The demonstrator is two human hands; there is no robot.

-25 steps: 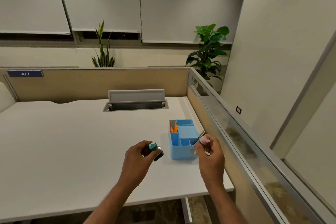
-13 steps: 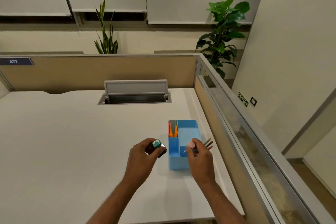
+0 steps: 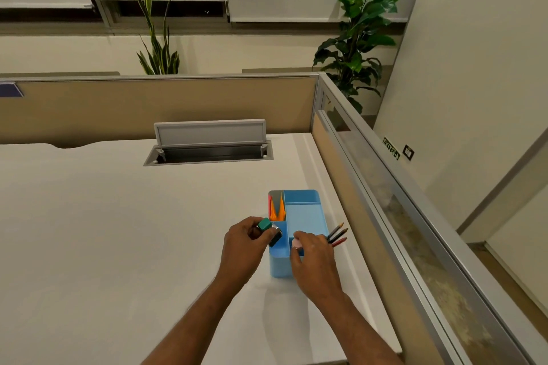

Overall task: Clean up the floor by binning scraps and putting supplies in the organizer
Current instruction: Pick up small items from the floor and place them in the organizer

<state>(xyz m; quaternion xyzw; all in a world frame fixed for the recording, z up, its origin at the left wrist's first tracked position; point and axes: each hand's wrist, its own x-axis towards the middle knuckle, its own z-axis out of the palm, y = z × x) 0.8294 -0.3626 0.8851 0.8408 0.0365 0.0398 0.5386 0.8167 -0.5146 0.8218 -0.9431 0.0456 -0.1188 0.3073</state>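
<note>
A light blue organizer [image 3: 305, 213] with several compartments stands on the white desk [image 3: 118, 231] near its right edge. Orange pieces [image 3: 277, 212] stick up in its back left slot. My left hand [image 3: 243, 243] grips a small teal item [image 3: 264, 224] and a black and silver item [image 3: 275, 236] at the organizer's left rim. My right hand [image 3: 311, 255] hovers over the organizer's front, gripping several coloured pencils [image 3: 336, 234] that point to the right, with a pink item [image 3: 296, 243] pinched at its fingertips.
An open grey cable hatch [image 3: 209, 142] sits at the back of the desk. Tan partition panels [image 3: 163, 104] close the back and right sides, topped by a glass strip [image 3: 415, 225]. Two potted plants [image 3: 355, 38] stand behind. Floor shows at the far right.
Both hands have moved in over the organizer. The right hand has lowered its pencils toward the front compartment, and the left hand now reaches the organizer's left rim. The camera has tilted down.
</note>
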